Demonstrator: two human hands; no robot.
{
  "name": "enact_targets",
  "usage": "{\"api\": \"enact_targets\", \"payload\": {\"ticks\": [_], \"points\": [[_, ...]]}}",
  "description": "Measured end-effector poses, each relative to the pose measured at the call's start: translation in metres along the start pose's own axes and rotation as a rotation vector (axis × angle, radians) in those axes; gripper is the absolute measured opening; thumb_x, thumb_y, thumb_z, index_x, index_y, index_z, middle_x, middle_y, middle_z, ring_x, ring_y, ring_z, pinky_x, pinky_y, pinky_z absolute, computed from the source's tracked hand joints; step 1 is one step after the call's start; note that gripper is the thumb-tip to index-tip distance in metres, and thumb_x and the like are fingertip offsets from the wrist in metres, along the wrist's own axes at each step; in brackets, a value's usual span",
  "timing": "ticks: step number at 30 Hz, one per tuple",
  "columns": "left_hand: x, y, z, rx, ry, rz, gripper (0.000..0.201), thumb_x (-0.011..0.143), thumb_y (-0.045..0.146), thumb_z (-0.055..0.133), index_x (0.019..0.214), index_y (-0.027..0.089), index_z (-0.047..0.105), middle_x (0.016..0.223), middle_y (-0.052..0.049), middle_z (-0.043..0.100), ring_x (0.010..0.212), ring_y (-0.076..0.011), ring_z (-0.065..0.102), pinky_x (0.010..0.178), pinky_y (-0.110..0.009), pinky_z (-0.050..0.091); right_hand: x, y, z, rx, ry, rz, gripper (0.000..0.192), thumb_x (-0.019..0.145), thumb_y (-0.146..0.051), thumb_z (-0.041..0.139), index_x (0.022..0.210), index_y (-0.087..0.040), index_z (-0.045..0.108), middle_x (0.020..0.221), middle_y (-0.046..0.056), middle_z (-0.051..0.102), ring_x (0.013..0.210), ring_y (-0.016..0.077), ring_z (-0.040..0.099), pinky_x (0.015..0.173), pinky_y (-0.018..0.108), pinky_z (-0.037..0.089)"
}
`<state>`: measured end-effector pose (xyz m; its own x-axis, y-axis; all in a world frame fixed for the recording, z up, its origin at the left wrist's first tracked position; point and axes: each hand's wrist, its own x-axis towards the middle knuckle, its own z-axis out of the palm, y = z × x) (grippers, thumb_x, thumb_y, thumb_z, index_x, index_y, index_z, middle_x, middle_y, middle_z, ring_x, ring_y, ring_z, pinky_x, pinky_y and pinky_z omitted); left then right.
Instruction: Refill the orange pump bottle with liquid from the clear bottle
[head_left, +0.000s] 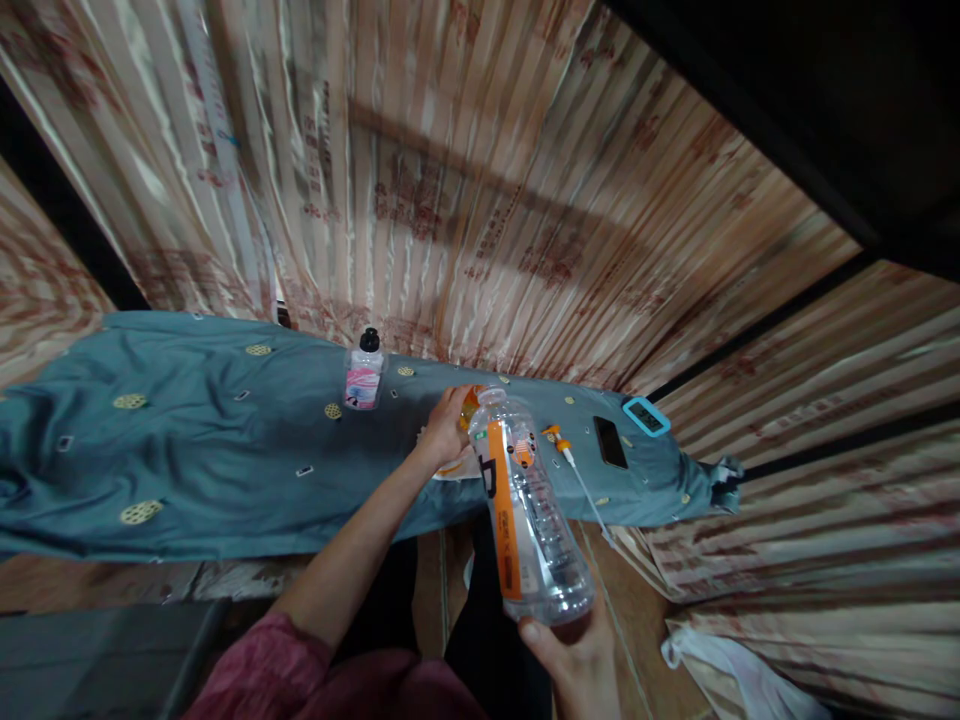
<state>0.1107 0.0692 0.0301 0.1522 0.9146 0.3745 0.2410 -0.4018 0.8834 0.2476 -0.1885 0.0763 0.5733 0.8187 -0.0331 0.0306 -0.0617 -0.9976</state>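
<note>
Head view shows the right hand (574,660) clamped on the base of a clear bottle (525,510), tilted over the near edge of the surface (225,480), while the left hand (446,430) grips an orange thing (470,405) there, probably a refill step needing steady aim.

The right hand (574,655) at six o'clock is cut off by the bottom edge. The clear bottle (529,505) hides part of the orange item (470,405) under the left hand (446,425); its kind is unclear.

You can see two bottles: one big clear plastic bottle with an orange label (529,510) and one small pink bottle with a black cap (364,371). You see one black phone (610,442) and one blue-framed timer (646,416).
</note>
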Motion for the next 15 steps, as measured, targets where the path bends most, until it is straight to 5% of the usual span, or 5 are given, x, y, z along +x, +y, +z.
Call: {"api": "enact_targets", "payload": {"ticks": [15], "points": [[0.001, 0.002, 0.000, -0.049, 0.015, -0.020, 0.069, 0.058, 0.011, 0.075, 0.126, 0.019, 0.063, 0.120, -0.009, 0.064, 0.114, -0.0317, 0.064, 0.106, -0.048, 0.052, -0.001, -0.009, 0.004, 0.042, -0.022, 0.031, 0.082, 0.051, -0.039, 0.096, 0.122, -0.020, 0.060, 0.109, 0.010, 0.081, 0.097, 0.0311, 0.078, 0.085, 0.038, 0.062]]}}
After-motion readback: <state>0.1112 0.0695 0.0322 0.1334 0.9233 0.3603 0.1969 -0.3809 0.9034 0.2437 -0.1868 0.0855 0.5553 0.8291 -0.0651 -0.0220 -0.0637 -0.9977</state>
